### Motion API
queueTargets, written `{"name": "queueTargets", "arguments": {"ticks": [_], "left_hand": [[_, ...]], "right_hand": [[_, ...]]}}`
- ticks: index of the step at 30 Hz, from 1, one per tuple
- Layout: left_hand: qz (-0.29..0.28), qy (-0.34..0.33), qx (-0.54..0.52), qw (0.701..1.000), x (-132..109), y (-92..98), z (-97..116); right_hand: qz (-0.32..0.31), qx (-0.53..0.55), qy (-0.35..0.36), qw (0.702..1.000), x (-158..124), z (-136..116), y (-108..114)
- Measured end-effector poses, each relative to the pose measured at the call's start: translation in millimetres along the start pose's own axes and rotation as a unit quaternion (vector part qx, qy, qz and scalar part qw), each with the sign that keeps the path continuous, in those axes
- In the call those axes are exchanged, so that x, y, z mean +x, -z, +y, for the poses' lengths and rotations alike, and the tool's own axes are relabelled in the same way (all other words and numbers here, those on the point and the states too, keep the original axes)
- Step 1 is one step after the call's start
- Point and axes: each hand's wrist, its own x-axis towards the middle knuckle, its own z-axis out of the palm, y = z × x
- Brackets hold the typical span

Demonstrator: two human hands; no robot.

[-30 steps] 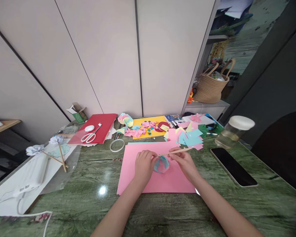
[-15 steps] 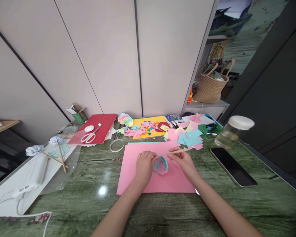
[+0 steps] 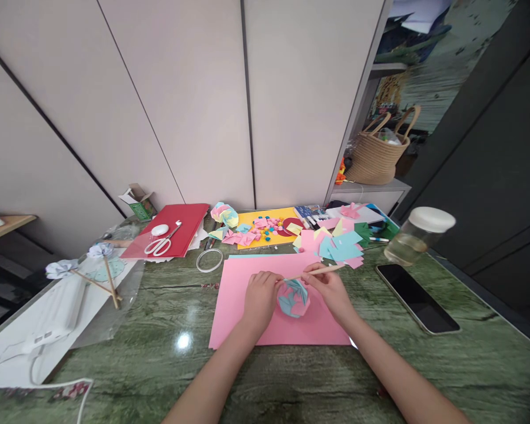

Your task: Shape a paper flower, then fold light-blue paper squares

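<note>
Left hand (image 3: 262, 297) and right hand (image 3: 330, 290) pinch the stick (image 3: 328, 270), probably to steady the paper ball (image 3: 294, 299) on its near side.

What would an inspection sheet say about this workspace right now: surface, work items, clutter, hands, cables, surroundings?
Surface: green patterned table with a bright light reflection; pink paper sheet under the hands.
Work items: pink-and-blue folded paper between the hands; pale stick at its far edge.
Clutter: scissors on red sheets; loose paper pieces; phone and lidded jar at right.
Hands: right hand pinches the stick; left hand is at the folded paper, fingertip grip unclear.
Cables: white cable at lower left, leaving the picture.
Surroundings: pale panels behind; basket on a shelf at right.
</note>
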Motion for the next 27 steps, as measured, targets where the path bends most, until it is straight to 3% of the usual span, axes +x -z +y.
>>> {"name": "queueTargets", "arguments": {"ticks": [27], "left_hand": [[-0.025, 0.005, -0.049, 0.998, -0.4, -3.9, -1.6]], "right_hand": [[0.002, -0.043, 0.027, 0.999, 1.5, 0.0, 2.1]]}}
